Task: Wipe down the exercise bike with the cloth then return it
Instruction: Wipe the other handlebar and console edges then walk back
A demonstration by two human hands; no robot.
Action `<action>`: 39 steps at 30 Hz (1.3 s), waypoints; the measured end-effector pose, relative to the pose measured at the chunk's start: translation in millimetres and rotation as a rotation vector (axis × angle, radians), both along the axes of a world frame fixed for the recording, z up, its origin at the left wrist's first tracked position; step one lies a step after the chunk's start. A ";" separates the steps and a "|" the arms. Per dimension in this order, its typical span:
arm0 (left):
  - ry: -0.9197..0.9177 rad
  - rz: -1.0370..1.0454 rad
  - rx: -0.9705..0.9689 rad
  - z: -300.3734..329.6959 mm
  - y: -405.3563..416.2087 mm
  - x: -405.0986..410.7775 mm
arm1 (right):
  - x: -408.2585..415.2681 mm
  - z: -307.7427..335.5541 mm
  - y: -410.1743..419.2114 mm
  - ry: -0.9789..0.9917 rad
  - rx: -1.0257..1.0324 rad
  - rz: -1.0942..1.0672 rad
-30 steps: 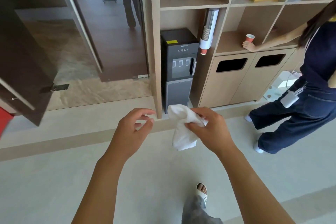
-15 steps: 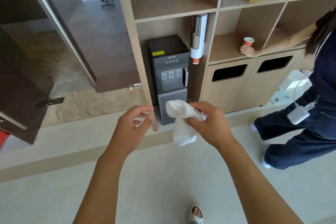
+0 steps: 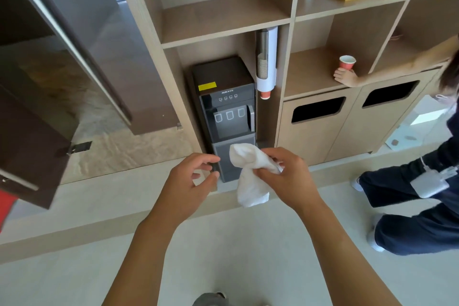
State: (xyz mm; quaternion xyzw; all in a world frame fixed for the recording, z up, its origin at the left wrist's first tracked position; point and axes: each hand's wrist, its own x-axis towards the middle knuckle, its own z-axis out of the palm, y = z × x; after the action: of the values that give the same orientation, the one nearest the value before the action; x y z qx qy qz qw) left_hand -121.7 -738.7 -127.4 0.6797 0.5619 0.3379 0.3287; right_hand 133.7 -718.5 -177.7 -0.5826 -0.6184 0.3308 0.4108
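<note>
1. My right hand (image 3: 290,176) grip: pinching the white cloth (image 3: 250,176), which hangs down.
2. My left hand (image 3: 188,181) at 9 o'clock of the cloth: fingers loosely curled, holding nothing.
3. Water dispenser (image 3: 226,107) at 12 o'clock.

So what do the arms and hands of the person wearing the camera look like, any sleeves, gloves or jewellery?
Both forearms are bare right down to the bottom edge of the picture: no sleeves show. The left hand and the right hand wear no gloves, and no rings, watch or wristband can be seen on either. No cables or markings are visible on them. Anything worn above the elbows is out of view.
</note>
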 end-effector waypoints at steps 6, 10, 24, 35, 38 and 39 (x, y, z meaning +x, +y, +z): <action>0.017 0.007 0.030 -2.4 51.5 -3.5 | -15.8 0.8 61.2 0.048 0.034 0.041; -0.013 0.010 0.050 -4.6 98.1 -1.9 | -26.9 1.8 101.9 0.019 0.029 0.047; -0.060 0.095 0.281 31.6 285.1 2.9 | -69.4 61.7 255.9 -0.018 0.168 -0.001; -0.109 -0.042 0.428 38.3 361.9 -6.4 | -81.6 95.6 329.9 -0.029 0.297 0.054; -0.116 0.032 0.477 45.1 383.8 -8.5 | -78.9 105.0 354.9 -0.020 0.291 0.128; -0.122 0.056 0.484 48.1 389.5 -9.9 | -74.7 107.9 362.7 -0.005 0.293 0.162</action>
State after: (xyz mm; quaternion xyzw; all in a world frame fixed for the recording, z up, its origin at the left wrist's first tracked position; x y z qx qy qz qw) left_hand -131.6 -349.1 -79.3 0.7013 0.4622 0.5120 0.1802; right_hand 58.9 -355.8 -69.8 -0.4656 -0.7060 0.2676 0.4617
